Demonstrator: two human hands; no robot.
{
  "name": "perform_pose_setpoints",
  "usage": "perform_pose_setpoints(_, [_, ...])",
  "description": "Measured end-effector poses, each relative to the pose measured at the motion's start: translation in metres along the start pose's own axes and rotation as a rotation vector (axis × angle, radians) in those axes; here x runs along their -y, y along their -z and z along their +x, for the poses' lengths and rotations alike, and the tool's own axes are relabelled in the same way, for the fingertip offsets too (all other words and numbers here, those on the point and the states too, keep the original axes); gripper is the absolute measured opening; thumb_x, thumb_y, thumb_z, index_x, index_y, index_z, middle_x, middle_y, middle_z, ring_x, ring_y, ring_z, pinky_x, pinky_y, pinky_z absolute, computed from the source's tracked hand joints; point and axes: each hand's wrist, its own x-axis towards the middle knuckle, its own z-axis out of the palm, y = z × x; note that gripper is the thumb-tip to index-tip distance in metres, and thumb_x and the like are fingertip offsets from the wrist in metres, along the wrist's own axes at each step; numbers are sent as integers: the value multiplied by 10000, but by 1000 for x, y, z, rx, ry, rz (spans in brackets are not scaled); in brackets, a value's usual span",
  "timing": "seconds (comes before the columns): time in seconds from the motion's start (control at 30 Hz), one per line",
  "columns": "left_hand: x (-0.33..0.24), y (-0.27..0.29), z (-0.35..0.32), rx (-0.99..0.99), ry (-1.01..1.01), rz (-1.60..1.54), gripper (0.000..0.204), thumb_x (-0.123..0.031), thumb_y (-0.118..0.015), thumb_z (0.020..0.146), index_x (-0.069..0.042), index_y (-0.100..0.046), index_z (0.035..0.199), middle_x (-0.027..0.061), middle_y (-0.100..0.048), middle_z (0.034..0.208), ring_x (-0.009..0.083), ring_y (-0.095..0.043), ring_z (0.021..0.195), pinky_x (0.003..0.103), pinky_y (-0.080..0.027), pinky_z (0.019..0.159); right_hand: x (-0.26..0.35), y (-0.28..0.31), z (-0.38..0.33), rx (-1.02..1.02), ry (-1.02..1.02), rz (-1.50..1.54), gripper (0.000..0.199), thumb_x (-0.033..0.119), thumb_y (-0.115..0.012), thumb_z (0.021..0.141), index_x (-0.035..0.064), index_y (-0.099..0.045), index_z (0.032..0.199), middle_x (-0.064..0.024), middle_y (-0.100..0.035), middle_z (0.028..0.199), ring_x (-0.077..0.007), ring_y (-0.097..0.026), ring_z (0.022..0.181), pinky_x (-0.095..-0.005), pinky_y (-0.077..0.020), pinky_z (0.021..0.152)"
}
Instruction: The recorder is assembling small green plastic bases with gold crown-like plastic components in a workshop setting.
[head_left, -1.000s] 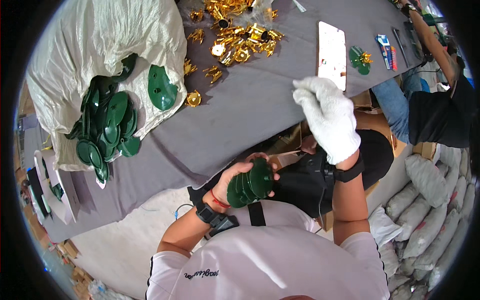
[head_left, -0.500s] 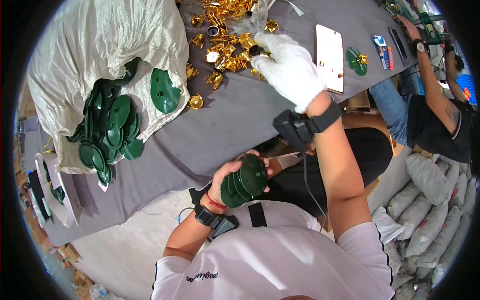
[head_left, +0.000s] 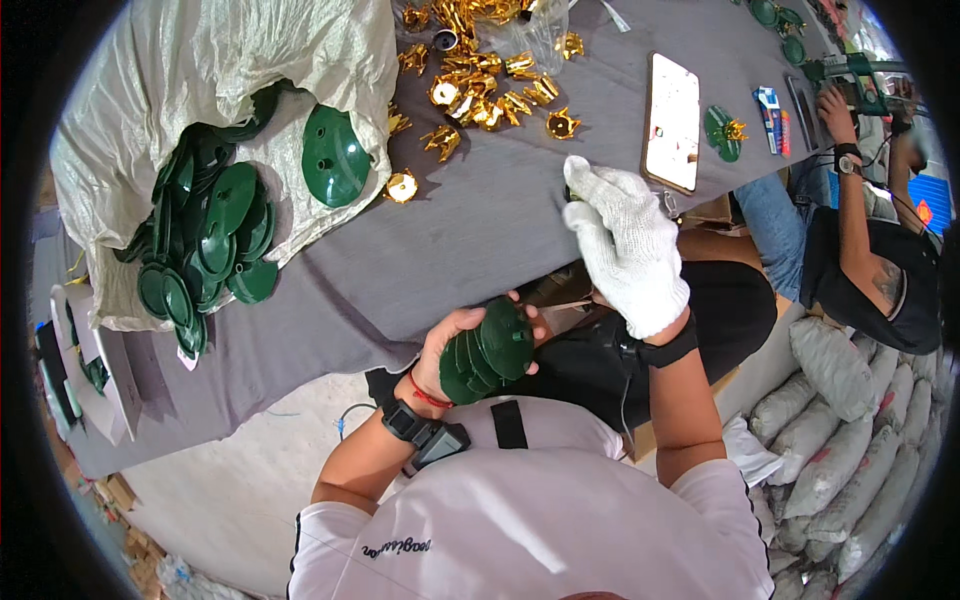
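My bare left hand [head_left: 440, 345] is closed around a stack of green plastic leaf-shaped pieces [head_left: 505, 340], held over my lap at the cloth's near edge. My right hand [head_left: 632, 235], in a white knitted glove, is above the table edge right of the stack. Its thumb and fingers are pinched together, and a small dark bit shows at the fingertips, too little to name. Beyond it lies a heap of shiny gold crown-shaped cups [head_left: 485, 85], with a single gold cup [head_left: 563, 124] nearest the glove.
At left, an open white woven sack [head_left: 330, 50] spills loose green pieces [head_left: 225, 215] onto the grey cloth [head_left: 330, 290]. Right of my glove lie a phone [head_left: 672, 120] and a green piece with a gold cup [head_left: 722, 132]. A co-worker's arm [head_left: 855, 200] and stacked sacks [head_left: 830, 450] are at far right.
My right hand has drawn back from the gold heap toward my body, its fingers now pinched. My left hand keeps the green stack in nearly the same place.
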Motion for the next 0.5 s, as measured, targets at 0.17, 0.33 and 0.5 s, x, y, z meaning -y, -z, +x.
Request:
perform_pose_setpoints(0.17, [-2,-4,2,-42,-19,97,403,-248,-502,927,-79,-483,1293,146,-490,1339,345,-467,1275,570,-461,978,7,-1,6,96,-138,154,317,64,-658,810,96,-660,1125,-106,-654,938,-287,-645,816,-355,-532,693])
perform_pose_setpoints(0.33, [0,-4,3,-48,-29,110,420,-262,-507,925,-72,-471,1299,152,-495,1338,345,-467,1275,570,-457,982,10,-9,8,56,158,-75,414,-32,-631,790,112,-656,1178,-72,-653,851,-243,-634,722,-337,-514,715])
perform_pose_setpoints(0.5, [0,-8,3,-66,-54,83,436,-270,-512,922,-64,-472,1303,154,-522,1308,351,-495,1244,573,-453,983,18,9,-26,211,-127,500,343,-14,-625,860,103,-631,1182,-68,-647,843,-227,-641,695,-310,-510,648])
